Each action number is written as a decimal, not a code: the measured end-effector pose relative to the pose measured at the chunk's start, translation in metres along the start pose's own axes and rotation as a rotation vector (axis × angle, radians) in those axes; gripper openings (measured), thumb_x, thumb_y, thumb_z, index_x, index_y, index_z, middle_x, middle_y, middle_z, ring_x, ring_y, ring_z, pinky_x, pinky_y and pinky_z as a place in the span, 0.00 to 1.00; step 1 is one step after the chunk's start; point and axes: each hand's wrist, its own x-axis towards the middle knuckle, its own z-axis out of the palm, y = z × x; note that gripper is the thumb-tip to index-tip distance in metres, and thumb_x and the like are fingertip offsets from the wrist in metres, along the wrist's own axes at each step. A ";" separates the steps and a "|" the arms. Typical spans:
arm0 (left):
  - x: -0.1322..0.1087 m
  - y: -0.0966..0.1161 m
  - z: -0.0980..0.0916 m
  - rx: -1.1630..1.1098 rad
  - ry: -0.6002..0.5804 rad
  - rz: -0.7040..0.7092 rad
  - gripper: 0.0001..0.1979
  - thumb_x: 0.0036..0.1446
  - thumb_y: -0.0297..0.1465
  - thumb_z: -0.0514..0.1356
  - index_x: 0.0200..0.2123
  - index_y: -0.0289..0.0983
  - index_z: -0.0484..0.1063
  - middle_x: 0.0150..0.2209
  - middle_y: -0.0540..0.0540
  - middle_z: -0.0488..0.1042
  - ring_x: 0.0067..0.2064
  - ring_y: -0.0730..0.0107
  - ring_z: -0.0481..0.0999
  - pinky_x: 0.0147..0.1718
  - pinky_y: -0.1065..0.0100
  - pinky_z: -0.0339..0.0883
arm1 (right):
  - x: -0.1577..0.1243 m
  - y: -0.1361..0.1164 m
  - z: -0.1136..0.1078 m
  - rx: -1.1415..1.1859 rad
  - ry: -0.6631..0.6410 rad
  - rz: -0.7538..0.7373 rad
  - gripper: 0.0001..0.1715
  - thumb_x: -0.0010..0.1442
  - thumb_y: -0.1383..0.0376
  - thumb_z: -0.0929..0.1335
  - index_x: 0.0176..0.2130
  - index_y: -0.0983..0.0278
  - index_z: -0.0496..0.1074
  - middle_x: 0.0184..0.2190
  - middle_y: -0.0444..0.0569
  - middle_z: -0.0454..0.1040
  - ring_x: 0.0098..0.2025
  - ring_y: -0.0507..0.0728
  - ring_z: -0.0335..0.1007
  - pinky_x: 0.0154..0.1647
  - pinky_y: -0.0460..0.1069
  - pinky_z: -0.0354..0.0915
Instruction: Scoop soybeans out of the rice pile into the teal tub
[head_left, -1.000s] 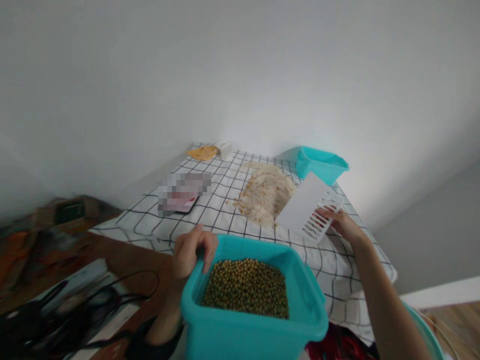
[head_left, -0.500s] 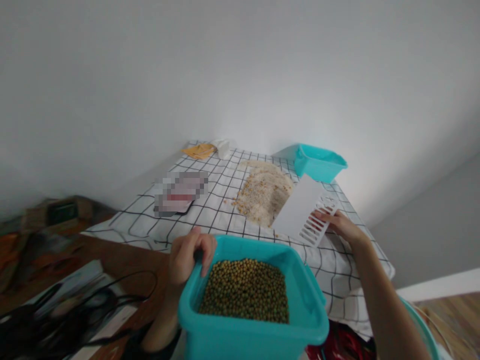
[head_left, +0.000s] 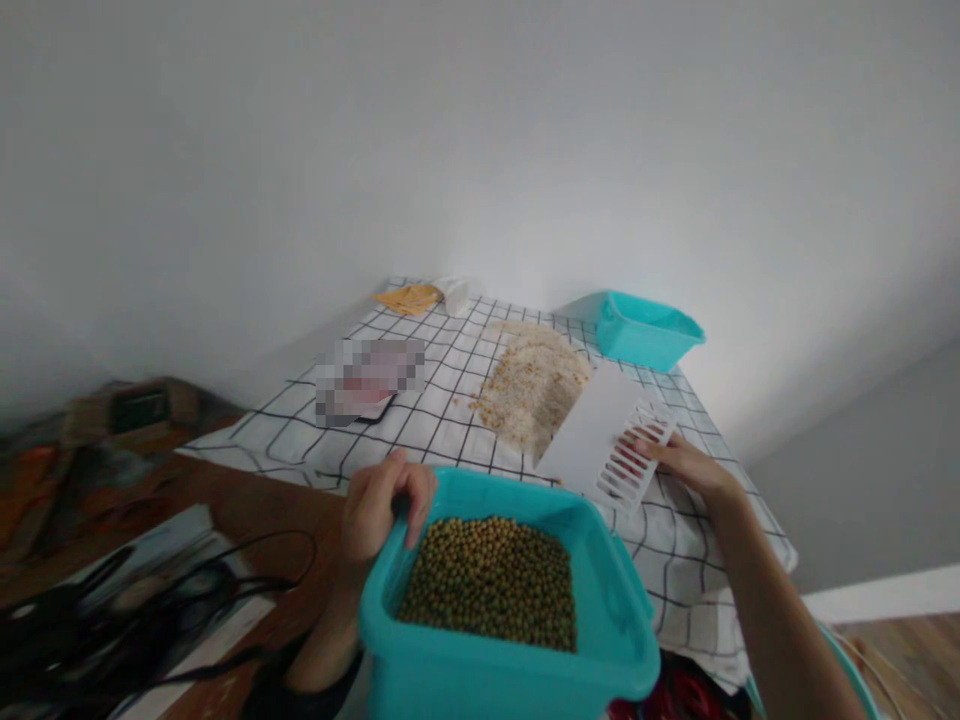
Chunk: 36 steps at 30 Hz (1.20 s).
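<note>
My left hand [head_left: 386, 505] is closed over the left rim of a turquoise plastic tub [head_left: 622, 600]. Small round olive-brown beads or peas [head_left: 495, 580] cover the tub's bottom. To the right, my right hand [head_left: 679, 465] grips a flat white slotted plastic sheet [head_left: 585, 420] at its slotted end, with fingers behind the slots. The sheet tilts over the cloth, its plain end beside a spread heap of pale, crumbly grains [head_left: 536, 380] dotted with yellowish bits. Whether the sheet touches the heap, I cannot tell.
A checked cloth [head_left: 442, 400] covers the table. A second turquoise tub [head_left: 649, 335] stands at the back right. An orange cloth [head_left: 409, 298] and a blurred-out flat object [head_left: 371, 380] lie leftward. Black cables [head_left: 150, 620] clutter the lower left. A wall rises behind.
The white sheet has come slightly toward me and down, with my right hand on it. My left hand keeps its hold on the tub rim. The view has shifted a little.
</note>
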 end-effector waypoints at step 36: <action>0.003 -0.002 -0.011 -0.009 -0.087 -0.014 0.31 0.71 0.43 0.59 0.14 0.40 0.73 0.10 0.51 0.65 0.18 0.69 0.61 0.24 0.62 0.54 | 0.022 0.004 -0.002 0.005 0.106 -0.222 0.21 0.53 0.49 0.82 0.41 0.58 0.84 0.40 0.48 0.87 0.39 0.61 0.82 0.46 0.55 0.77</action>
